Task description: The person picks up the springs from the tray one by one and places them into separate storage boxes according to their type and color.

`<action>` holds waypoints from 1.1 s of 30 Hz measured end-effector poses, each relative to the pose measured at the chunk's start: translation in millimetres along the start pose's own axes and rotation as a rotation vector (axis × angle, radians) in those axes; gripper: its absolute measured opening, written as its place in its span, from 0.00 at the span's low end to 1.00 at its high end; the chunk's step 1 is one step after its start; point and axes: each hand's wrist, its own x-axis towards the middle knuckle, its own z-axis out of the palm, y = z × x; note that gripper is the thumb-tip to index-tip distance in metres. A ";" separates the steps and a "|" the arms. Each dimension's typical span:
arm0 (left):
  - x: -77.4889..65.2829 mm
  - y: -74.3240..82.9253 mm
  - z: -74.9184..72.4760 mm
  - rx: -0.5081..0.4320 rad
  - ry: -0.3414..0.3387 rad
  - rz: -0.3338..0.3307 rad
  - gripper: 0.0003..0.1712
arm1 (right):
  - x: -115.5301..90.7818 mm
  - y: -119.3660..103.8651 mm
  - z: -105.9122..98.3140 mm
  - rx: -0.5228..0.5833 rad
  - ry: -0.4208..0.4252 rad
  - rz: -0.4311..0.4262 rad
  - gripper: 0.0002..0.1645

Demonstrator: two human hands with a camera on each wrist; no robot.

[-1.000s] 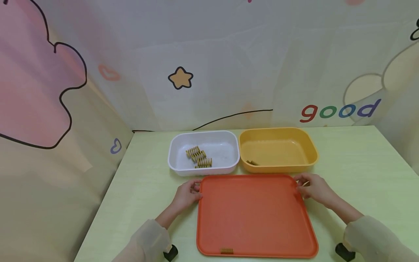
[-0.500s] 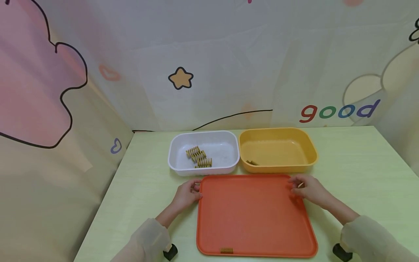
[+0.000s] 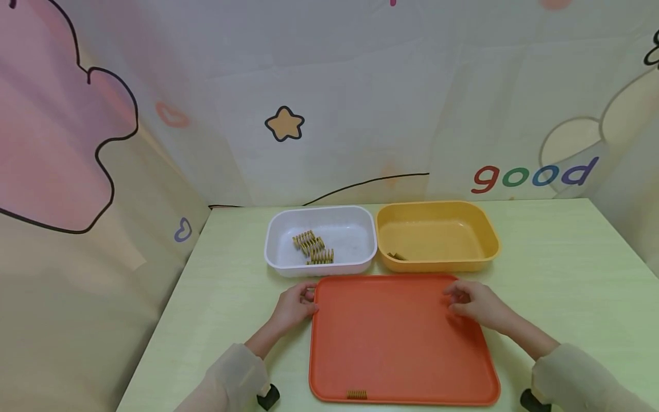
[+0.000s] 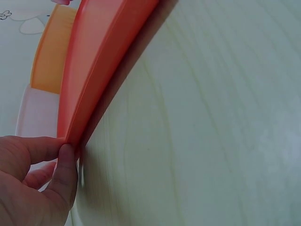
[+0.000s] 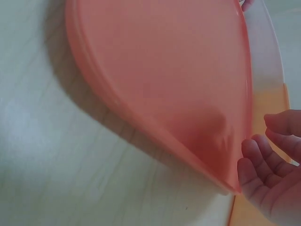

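Observation:
An orange-red rectangular tray (image 3: 401, 337) lies on the table with a small coil spring (image 3: 357, 395) inside its near edge. At the tray's far left corner my left hand (image 3: 294, 305) pinches the rim; in the left wrist view the fingertips (image 4: 65, 153) meet right at that corner. My right hand (image 3: 477, 303) hovers over the far right corner, its fingers loosely bent and nothing between them. The right wrist view shows this right hand (image 5: 277, 174) apart from the rim, its shadow falling on the tray.
Behind the tray stand a white bin (image 3: 355, 229) with several brass-coloured springs (image 3: 311, 243) and a yellow bin (image 3: 437, 229) holding a few small dark-gold pieces (image 3: 396, 256). The bins sit side by side. A printed cloth (image 3: 360, 114) hangs behind the table (image 3: 556, 252).
My right hand has come off the tray's right rim and moved left, over the tray's far right corner. The left hand, the tray and the bins stay put.

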 end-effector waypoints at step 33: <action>0.3 -0.4 -0.6 0.013 -0.004 0.017 0.24 | 1.9 -30.5 34.4 0.030 -0.134 -0.139 0.13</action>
